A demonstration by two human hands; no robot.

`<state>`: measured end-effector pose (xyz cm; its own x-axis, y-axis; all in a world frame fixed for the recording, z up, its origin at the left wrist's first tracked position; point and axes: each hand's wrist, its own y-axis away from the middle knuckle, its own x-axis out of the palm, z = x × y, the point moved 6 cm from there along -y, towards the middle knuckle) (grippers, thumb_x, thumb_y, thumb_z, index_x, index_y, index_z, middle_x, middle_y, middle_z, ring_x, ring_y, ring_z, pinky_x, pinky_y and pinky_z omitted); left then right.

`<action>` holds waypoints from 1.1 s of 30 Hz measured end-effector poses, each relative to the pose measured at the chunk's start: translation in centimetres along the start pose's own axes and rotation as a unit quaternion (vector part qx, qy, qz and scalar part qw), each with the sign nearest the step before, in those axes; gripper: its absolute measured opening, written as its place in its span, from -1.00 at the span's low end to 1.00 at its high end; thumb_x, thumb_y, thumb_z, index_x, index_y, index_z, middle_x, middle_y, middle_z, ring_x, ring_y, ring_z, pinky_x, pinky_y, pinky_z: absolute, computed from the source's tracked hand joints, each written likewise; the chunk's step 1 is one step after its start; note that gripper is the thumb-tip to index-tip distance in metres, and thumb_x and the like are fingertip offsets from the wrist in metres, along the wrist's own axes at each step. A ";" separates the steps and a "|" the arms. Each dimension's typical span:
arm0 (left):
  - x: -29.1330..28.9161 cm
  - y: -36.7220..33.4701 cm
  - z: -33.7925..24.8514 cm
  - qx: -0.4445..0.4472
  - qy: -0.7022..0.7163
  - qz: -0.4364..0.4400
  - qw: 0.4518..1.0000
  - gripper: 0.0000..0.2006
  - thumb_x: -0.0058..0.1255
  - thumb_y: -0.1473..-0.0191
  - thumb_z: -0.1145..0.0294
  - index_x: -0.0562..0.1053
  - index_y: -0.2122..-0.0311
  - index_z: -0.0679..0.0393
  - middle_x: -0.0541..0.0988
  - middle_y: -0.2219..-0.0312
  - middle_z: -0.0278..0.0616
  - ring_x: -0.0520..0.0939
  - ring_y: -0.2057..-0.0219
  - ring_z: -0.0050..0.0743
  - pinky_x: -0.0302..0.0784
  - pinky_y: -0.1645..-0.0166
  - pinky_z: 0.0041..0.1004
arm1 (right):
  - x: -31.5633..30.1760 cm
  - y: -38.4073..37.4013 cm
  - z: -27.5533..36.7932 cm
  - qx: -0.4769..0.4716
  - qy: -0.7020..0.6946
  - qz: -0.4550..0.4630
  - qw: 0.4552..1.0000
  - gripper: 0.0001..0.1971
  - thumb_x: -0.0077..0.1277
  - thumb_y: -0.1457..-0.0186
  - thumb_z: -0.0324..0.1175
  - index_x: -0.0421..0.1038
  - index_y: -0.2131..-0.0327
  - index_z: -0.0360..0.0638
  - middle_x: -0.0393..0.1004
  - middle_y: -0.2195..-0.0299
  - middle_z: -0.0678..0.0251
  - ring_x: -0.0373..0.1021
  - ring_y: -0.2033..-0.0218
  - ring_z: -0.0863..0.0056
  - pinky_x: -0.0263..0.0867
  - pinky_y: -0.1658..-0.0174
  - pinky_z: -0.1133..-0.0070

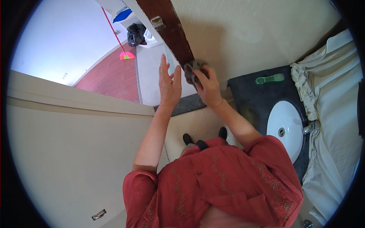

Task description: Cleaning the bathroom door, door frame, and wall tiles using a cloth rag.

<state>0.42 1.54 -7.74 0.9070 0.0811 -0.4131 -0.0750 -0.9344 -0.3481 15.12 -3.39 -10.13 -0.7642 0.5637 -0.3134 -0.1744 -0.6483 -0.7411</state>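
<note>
A crumpled grey-brown cloth (191, 72) is in my right hand (208, 86), pressed against the dark brown wooden door frame (175, 32). My fingers bend over the cloth, and part of it bunches up beyond them. To the left of it, my left hand (170, 85) is raised in the doorway with its fingers stretched out and holds nothing. A metal strike plate (157, 22) sits on the frame farther up from the cloth.
On my right, a dark counter (247, 95) carries a white oval basin (275, 123), a tap (312, 128) and a green brush (270, 78). A white curtain (330, 95) hangs beside it. A pale door (76, 140) stands left. Beyond are a pink broom (127, 56) and black bag (135, 35).
</note>
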 end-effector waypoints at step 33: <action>10.3 -0.1 14.6 0.191 0.080 -0.049 0.977 -0.48 -0.23 -0.06 0.46 0.10 -0.14 0.46 0.36 0.04 0.12 0.43 0.07 -0.08 0.30 -0.08 -0.32 | 6.1 13.0 -10.4 0.117 0.062 -0.117 0.984 -0.54 0.15 0.31 -0.70 0.44 0.19 -0.22 0.28 0.11 0.07 0.40 0.22 0.24 0.36 0.17 0.49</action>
<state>3.69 7.54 -24.22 0.9686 0.0806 -0.2353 -0.1051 -0.7250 -0.6807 14.64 -3.03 -27.91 -0.6078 0.7597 -0.2311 -0.4856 -0.5859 -0.6488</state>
